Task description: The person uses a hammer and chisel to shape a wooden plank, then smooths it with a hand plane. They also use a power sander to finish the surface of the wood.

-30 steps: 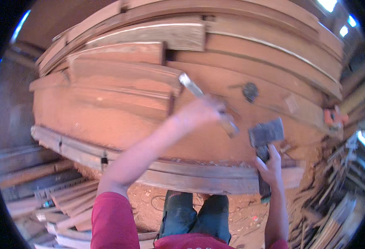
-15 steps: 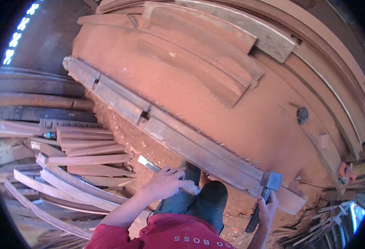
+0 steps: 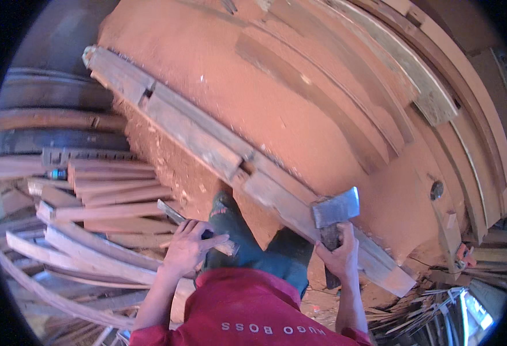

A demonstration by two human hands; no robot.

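Observation:
My left hand (image 3: 187, 245) is closed around a chisel (image 3: 171, 212). Its narrow metal blade points up and left past my fingers, and the pale wooden handle end shows by my thumb, above my dark trousers. In my right hand (image 3: 342, 254) is a hatchet with a broad grey metal head (image 3: 335, 209) and a dark handle, gripped just below the head. The head overlaps the right part of a long weathered wooden beam (image 3: 195, 144), which has notches along it and runs diagonally in front of my knees. Whether the hatchet touches the beam I cannot tell.
Reddish sawdust (image 3: 322, 155) covers the ground beyond the beam, with half-buried planks (image 3: 311, 86) on it. Long boards (image 3: 472, 109) lie along the far right. Stacked and curved wood pieces (image 3: 109, 179) fill the left. A red power tool (image 3: 464, 256) and thin offcuts (image 3: 432, 311) sit at right.
The view has shifted. My right hand has brought the hatchet left and up, its head now showing broad. My left hand, with the chisel, has moved left.

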